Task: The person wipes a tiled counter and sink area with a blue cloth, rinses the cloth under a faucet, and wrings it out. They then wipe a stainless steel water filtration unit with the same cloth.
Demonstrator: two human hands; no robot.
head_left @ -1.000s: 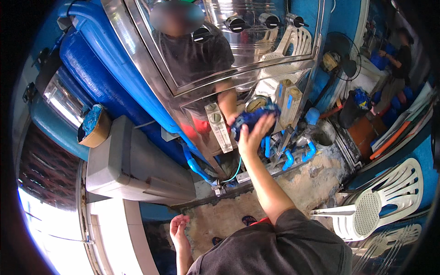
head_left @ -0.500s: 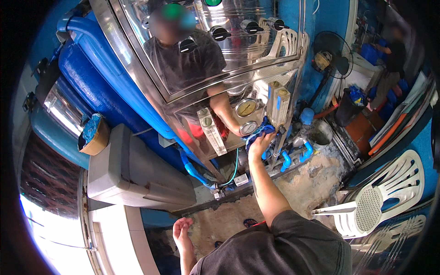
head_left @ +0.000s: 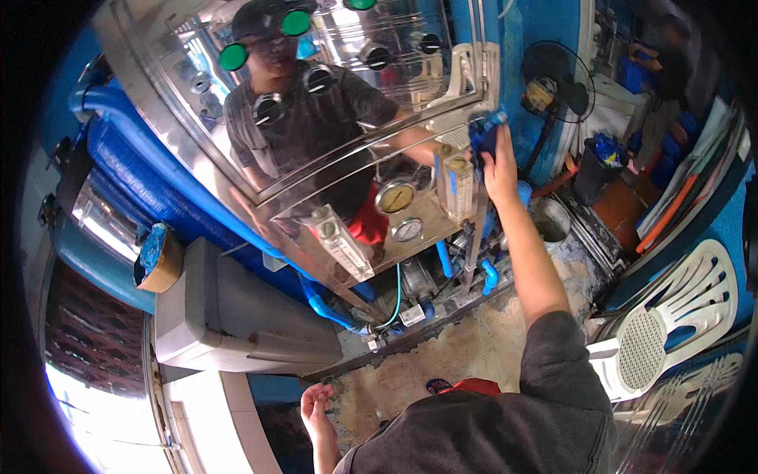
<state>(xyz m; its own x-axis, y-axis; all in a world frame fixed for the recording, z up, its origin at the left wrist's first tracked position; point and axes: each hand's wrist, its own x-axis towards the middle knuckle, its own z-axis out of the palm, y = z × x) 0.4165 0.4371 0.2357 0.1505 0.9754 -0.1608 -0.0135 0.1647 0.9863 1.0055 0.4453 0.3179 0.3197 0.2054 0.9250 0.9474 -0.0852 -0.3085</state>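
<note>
My right hand (head_left: pixel 500 164) is raised, with its arm stretched out, and presses a crumpled blue cloth (head_left: pixel 483 136) against the right edge of the shiny steel cabinet (head_left: pixel 347 170). Just left of that hand stands a clear flow meter (head_left: pixel 461 186). Two round gauges, an upper one (head_left: pixel 395 197) and a smaller lower one (head_left: pixel 407 230), sit on the lower panel. Another flow meter (head_left: pixel 343 246) is mounted farther left. My left hand (head_left: pixel 317 403) hangs low near my body, holding nothing, its fingers loosely curled and apart.
A grey plastic tank (head_left: pixel 237 304) and large blue cylinders (head_left: pixel 150 186) stand to the left. At right are a fan (head_left: pixel 557 87), a bucket (head_left: pixel 550 220) and white plastic chairs (head_left: pixel 643 355). Blue pipes (head_left: pixel 489 275) run below the cabinet. A person (head_left: pixel 671 87) is at the far right.
My right hand has moved the cloth up and to the right, from beside the small lower gauge to the cabinet's right edge. My left hand stays low.
</note>
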